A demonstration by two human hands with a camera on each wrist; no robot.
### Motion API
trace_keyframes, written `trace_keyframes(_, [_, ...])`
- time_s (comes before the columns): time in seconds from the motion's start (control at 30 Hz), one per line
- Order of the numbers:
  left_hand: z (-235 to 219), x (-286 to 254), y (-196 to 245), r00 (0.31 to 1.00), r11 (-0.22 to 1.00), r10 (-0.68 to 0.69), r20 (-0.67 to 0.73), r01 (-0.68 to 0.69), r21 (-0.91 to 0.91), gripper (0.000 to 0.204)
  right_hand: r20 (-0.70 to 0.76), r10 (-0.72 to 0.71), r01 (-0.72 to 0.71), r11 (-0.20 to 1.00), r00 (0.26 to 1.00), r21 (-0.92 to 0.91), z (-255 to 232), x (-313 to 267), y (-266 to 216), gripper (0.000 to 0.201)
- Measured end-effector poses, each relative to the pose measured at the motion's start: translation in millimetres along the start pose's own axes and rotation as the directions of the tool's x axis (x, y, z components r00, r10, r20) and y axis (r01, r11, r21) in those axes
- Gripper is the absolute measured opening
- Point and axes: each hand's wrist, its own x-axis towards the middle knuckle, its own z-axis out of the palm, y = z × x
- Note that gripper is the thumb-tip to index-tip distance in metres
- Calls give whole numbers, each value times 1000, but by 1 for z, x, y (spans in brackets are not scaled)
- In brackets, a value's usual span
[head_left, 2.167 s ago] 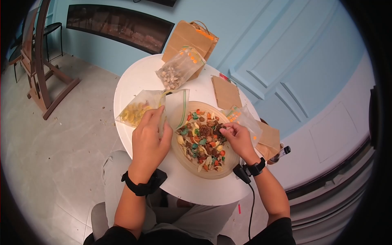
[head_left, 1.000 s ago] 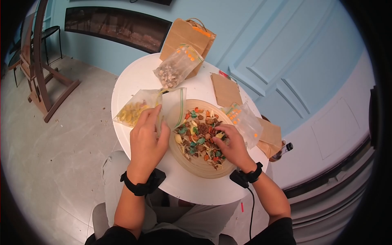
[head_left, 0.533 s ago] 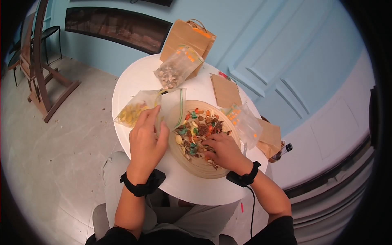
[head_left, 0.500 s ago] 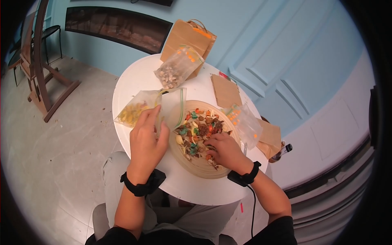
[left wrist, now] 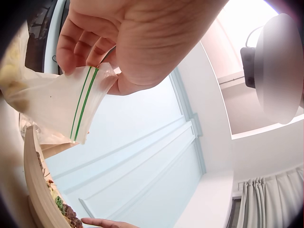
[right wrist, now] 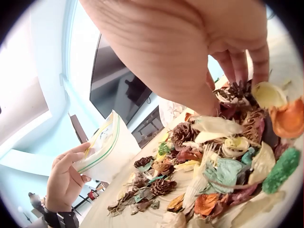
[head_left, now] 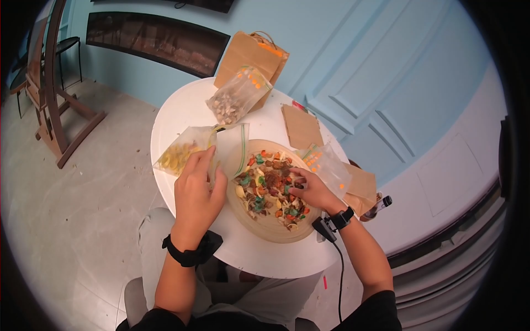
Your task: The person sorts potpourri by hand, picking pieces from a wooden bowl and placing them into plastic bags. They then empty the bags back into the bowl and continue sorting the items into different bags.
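In the head view, my left hand (head_left: pixel 197 190) is at a clear zip bag (head_left: pixel 234 146) with yellow dried slices (head_left: pixel 178 157) inside. Its thumb and fingers pinch the bag's green-striped mouth, as the left wrist view shows. A round, light wooden tray (head_left: pixel 243 212) bears mixed potpourri (head_left: pixel 270 187): pine cones, orange peel-like pieces, green and cream petals. My right hand (head_left: pixel 316 193) reaches over the tray's right side, palm down. In the right wrist view, its fingers and thumb lie around a dark pine cone (right wrist: pixel 237 92) on top of the heap; the thumb tip is hidden.
On the round white table (head_left: pixel 176 113) stand a brown paper bag (head_left: pixel 251 58) and a zip bag of pale pieces (head_left: pixel 234 99). Flat brown paper (head_left: pixel 302 126), another zip bag (head_left: pixel 327 165) and a second paper bag (head_left: pixel 361 190) line the right edge, near a dark bottle (head_left: pixel 378 208).
My right hand has drawn up and right from deeper in the potpourri, after sweeping leftward through it. My left hand keeps its hold on the bag.
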Motion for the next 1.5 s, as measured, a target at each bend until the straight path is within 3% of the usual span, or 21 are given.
trace_keyframes(0.07, [0, 0, 0, 1000, 1000, 8, 4, -8, 4, 41, 83, -23, 2, 969, 996, 248, 1, 2, 0, 47])
trace_keyframes(0.13, [1, 0, 0, 1000, 1000, 19, 1, -19, 15, 40, 145, -106, 18, 861, 984, 508, 3, 5, 1, 44])
trace_keyframes(0.23, [1, 0, 0, 1000, 1000, 10, 8, -10, 9, 40, 99, -74, 12, 855, 992, 519, -5, 2, -13, 38])
trace_keyframes(0.33, [3, 0, 1, 1000, 1000, -6, 18, 6, 4, 40, -32, -64, 69, 970, 997, 231, -7, 13, 0, 35])
trace_keyframes(0.43, [4, 0, 1, 1000, 1000, 0, 15, 0, 4, 40, -67, -60, 60, 998, 996, 8, -6, 12, -5, 34])
trace_keyframes(0.53, [4, 0, 0, 1000, 1000, 1, 10, -1, 3, 40, -92, -190, 177, 975, 978, -131, 6, 11, 8, 35])
trace_keyframes(0.63, [5, 0, -1, 1000, 1000, -4, 13, 4, -1, 40, -62, -401, 366, 881, 914, -300, 13, 14, 23, 35])
trace_keyframes(0.83, [6, 0, -2, 1000, 1000, 13, 16, -13, 16, 40, -55, -73, 64, 987, 996, -145, -1, 11, 13, 24])
trace_keyframes(0.93, [6, 0, -1, 1000, 1000, 10, 16, -11, 16, 41, -156, -89, 69, 989, 984, -128, -4, 9, 13, 19])
trace_keyframes(1.03, [8, 1, 0, 1000, 1000, 1, 25, -1, 2, 41, -148, -149, 132, 984, 978, -120, 1, 12, 18, 20])
trace_keyframes(1.13, [9, 1, 4, 999, 999, -24, 25, 25, -20, 41, -87, -300, 294, 953, 950, -67, 5, 12, -2, 23])
trace_keyframes(1.23, [9, 2, 5, 999, 1000, -19, 34, 20, -8, 41, -17, -466, 454, 869, 884, -195, 17, 24, -5, 23])
trace_keyframes(1.33, [11, 2, 3, 1000, 1000, -2, 23, 2, -2, 41, 4, -420, 401, 863, 908, -307, 23, 30, -14, 23])
trace_keyframes(1.43, [8, 3, 5, 999, 999, -35, 37, 35, -3, 41, -11, -435, 412, 862, 901, -294, 24, 35, -15, 21])
trace_keyframes(1.5, [7, 3, 2, 999, 999, -32, 29, 32, -9, 41, -14, -348, 342, 927, 937, -157, 20, 37, -18, 20])
